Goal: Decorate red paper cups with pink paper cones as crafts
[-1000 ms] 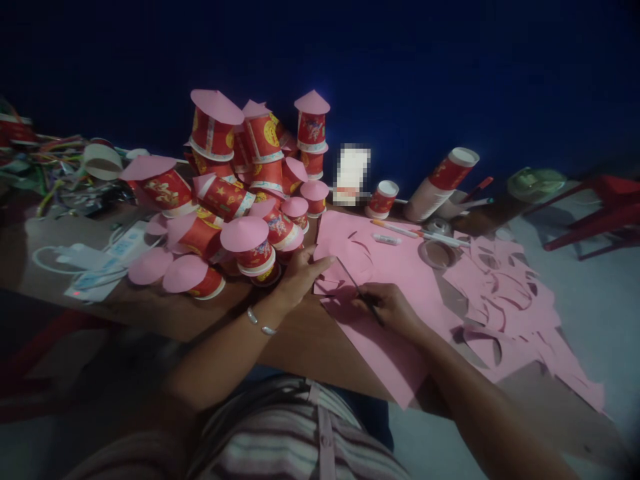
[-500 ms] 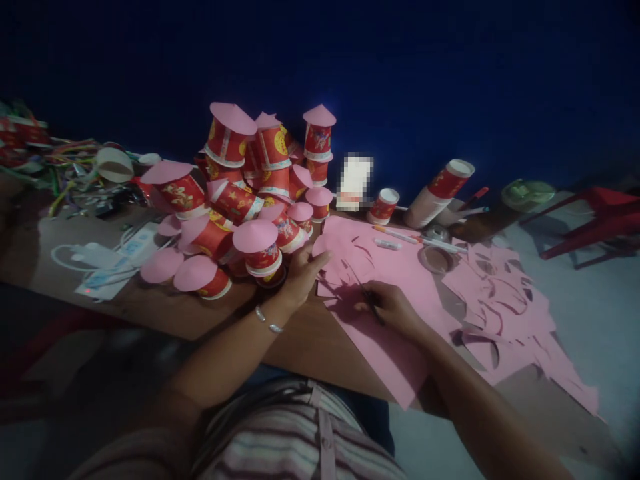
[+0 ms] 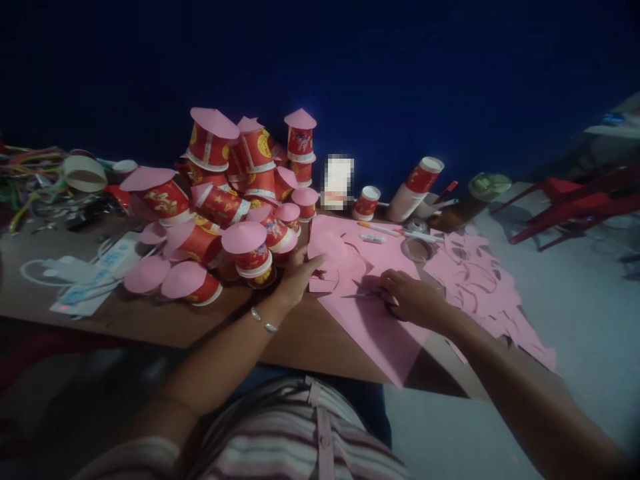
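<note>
My left hand [image 3: 299,275] grips the left edge of a pink paper piece [image 3: 333,250] with curved cuts in it, thumb on top and the other fingers mostly hidden. My right hand [image 3: 407,293] is closed round the handles of dark scissors [image 3: 367,294], whose blades stand apart and point left, low over the pink paper. Beneath them a larger pink sheet [image 3: 395,360] reaches over the table's front edge. Just left of my left hand stand red paper cups with pink cone tops [image 3: 245,240].
Pink scraps [image 3: 475,280] cover the table's right side. Behind the paper are a marker [image 3: 373,239], a tape roll [image 3: 417,250], a single cup [image 3: 367,203] and a leaning cup stack [image 3: 417,187]. A white power strip [image 3: 100,277] lies left, a red stool [image 3: 555,207] stands right.
The scissors have moved right, away from my left hand, and turned so their blades point left. The view has shifted slightly to the right. My left hand keeps its hold on the paper.
</note>
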`<state>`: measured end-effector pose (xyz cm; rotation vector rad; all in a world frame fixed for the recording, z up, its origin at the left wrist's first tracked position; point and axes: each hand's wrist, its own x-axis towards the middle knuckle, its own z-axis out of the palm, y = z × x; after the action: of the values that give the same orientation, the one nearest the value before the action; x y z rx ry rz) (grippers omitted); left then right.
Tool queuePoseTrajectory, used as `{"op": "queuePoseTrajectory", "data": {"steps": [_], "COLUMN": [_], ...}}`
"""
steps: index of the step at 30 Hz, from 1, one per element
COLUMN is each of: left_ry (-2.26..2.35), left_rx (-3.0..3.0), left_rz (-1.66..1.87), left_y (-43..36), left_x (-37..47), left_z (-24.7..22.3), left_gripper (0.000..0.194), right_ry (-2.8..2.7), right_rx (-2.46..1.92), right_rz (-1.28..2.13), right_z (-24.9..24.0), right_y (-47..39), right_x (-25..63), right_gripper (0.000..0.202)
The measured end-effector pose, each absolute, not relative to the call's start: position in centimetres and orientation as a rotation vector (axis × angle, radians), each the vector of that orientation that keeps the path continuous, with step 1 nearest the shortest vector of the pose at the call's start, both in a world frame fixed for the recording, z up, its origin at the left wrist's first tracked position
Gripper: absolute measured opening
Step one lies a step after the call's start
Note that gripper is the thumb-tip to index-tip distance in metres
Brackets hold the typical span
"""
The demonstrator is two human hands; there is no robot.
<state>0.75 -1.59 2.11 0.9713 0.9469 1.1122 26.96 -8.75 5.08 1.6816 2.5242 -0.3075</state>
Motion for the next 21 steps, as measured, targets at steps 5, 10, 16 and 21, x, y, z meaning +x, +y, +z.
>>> {"op": "queuePoseTrajectory", "data": {"steps": [5,10,16,21], "left_ry": [1.019,1.055,1.080,1.152], "left_rx": [1.010,1.071,1.082,1.232], "left_rz": [0.987,0.897,0.862,0.815], "left_y": [-1.4,-1.4,-1.5,-1.7], "left_x": [0.9,1.0,1.5,1.6], "left_z": [1.3,1.1,0.7,0.0], "left_gripper": [0.052,0.049,0.051,0.053], "right_ry": [2.531,2.490,2.528,2.535], "right_rx": [1.576,1.511,1.537,1.493], "right_rz": [-0.393,-0.692,-0.630,-0.537], "right_z": [6.2,6.4,5.9,6.9], "right_y": [-7.7,-7.2,-7.7,-8.4], "right_x": [27.9,30.5,32.2,31.4], "right_gripper": [0.034,0.070,0.064,0.057]}}
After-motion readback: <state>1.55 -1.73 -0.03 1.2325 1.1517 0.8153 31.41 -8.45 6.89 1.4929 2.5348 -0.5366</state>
